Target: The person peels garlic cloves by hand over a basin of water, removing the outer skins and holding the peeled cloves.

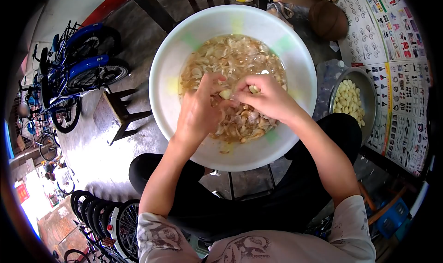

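A wide white basin (162,78) in front of me holds water with many loose garlic skins (230,55) floating in it. Over the middle of the basin my left hand (197,109) is curled, its fingers around a pale garlic clove (225,94). My right hand (265,98) reaches in from the other side, its fingertips pinched together beside that clove. Another garlic clove (254,89) shows within the curled fingers of my right hand. Parts of both hands' fingers hide one another.
A metal bowl (372,99) of peeled garlic cloves (348,101) stands right of the basin, by my knee. A small dark stool (121,110) is at left, with blue bicycles (87,69) beyond. Printed sheets (399,78) cover the surface at right. A brown ball (327,20) lies behind.
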`<state>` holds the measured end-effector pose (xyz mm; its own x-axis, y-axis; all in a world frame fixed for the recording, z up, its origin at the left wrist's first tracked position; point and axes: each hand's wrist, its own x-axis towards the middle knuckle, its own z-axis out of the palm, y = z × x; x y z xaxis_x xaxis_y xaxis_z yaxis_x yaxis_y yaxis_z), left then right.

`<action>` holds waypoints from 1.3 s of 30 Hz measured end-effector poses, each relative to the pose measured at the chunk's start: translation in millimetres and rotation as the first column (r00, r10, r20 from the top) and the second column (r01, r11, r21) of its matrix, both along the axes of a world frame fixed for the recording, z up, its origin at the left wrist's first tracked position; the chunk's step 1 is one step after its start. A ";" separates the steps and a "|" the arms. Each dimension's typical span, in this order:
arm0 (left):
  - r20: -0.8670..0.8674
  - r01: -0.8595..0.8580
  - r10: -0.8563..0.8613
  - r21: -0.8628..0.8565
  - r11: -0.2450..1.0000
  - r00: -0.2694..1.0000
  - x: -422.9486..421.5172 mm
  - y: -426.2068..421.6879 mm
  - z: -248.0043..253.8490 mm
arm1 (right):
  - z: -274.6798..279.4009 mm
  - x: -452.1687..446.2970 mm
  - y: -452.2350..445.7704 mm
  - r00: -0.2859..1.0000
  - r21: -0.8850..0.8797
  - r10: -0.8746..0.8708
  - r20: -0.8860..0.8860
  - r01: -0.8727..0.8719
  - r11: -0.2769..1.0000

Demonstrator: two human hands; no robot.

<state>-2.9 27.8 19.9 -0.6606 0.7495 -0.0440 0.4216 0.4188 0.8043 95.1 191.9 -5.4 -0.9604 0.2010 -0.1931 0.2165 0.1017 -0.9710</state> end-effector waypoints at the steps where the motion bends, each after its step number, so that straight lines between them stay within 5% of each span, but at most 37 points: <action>1: -0.001 -0.003 0.003 0.001 1.000 1.000 -2.4 -1.8 -0.9 | 0.9 -2.0 1.1 1.000 0.001 0.003 -0.001 -0.003 1.000; 3: -0.164 0.057 -0.065 -0.050 0.997 0.984 -7.9 -6.7 -5.2 | 7.4 -6.0 4.6 0.998 -0.203 -0.026 0.054 0.036 0.979; 4: -0.166 0.055 -0.062 -0.050 0.997 0.984 -10.3 -7.3 -7.2 | 18.5 -7.4 8.0 0.979 -0.341 -0.036 0.201 0.104 0.934; 7: -0.183 0.082 -0.078 0.012 0.997 0.980 -14.9 -7.3 -7.6 | 17.8 -12.0 15.6 0.974 -0.497 -0.119 0.194 0.202 0.844; 9: -0.082 0.016 -0.018 -0.029 0.999 0.996 -16.1 -5.4 -0.4 | 9.2 -19.0 18.6 0.970 -0.391 -0.128 0.207 0.202 0.898; 10: -0.083 0.015 -0.017 -0.028 0.999 0.996 -18.7 -6.6 -3.6 | -3.6 -20.3 15.8 0.983 0.274 -0.179 0.049 0.159 0.948; 11: 0.047 -0.005 0.005 0.000 1.000 0.999 -22.9 -9.0 -9.7 | -11.4 -21.0 14.2 0.987 0.816 -0.117 -0.106 0.154 0.557; 12: 0.174 -0.027 0.022 0.027 0.999 0.985 -26.8 -10.0 -12.5 | -2.1 -23.6 10.8 0.978 0.787 -0.133 0.162 -0.046 0.615; 13: 0.171 -0.026 0.021 0.028 0.999 0.985 -28.5 -10.1 -13.0 | -0.4 -24.8 7.0 0.978 0.788 -0.134 0.158 -0.043 0.615; 15: 0.536 -0.130 0.050 0.112 0.985 0.842 -31.0 -10.1 -12.9 | 2.0 -28.5 0.2 0.996 0.525 0.080 0.035 -0.087 0.846; 18: 0.642 -0.177 0.094 0.065 0.982 0.761 -32.4 -8.0 -4.9 | -6.2 -33.6 -14.0 0.974 0.408 0.064 -0.219 0.031 0.912; 19: 0.644 -0.177 0.095 0.064 0.982 0.759 -33.2 -8.4 -4.4 | -7.0 -33.7 -16.4 0.941 0.335 0.039 -0.335 0.080 0.939; 24: 0.599 -0.090 0.048 0.041 0.995 0.800 -35.9 -11.6 -7.8 | -2.0 -36.3 -7.5 0.986 0.386 0.142 -0.082 -0.100 0.917; 30: 0.638 -0.041 0.006 0.040 0.998 0.770 -34.9 -5.7 -8.5 | -8.6 -32.7 -14.0 0.936 0.573 0.167 -0.310 0.043 0.818; 34: 0.497 -0.057 -0.003 0.105 0.993 0.868 -52.5 -3.3 0.1 | -5.6 -35.3 -3.8 0.981 0.415 -0.037 -0.189 0.114 0.903; 36: 0.534 -0.105 0.012 0.143 0.984 0.846 -67.6 -2.7 13.1 | -4.0 -37.2 6.1 0.981 0.148 -0.185 -0.062 0.192 0.970; 37: 0.571 -0.156 0.027 0.177 0.972 0.820 -75.6 -2.8 19.7 | -3.0 -35.6 13.6 0.981 0.149 -0.185 -0.062 0.192 0.970; 38: 0.723 -0.242 -0.046 0.289 0.926 0.689 -85.0 -4.2 21.4 | -1.9 -32.7 22.4 0.984 -0.361 -0.169 0.052 0.177 0.916; 39: 0.724 -0.242 -0.046 0.289 0.926 0.688 -91.7 0.7 18.5 | -0.6 -31.5 28.0 0.985 -0.773 -0.098 0.144 0.174 0.610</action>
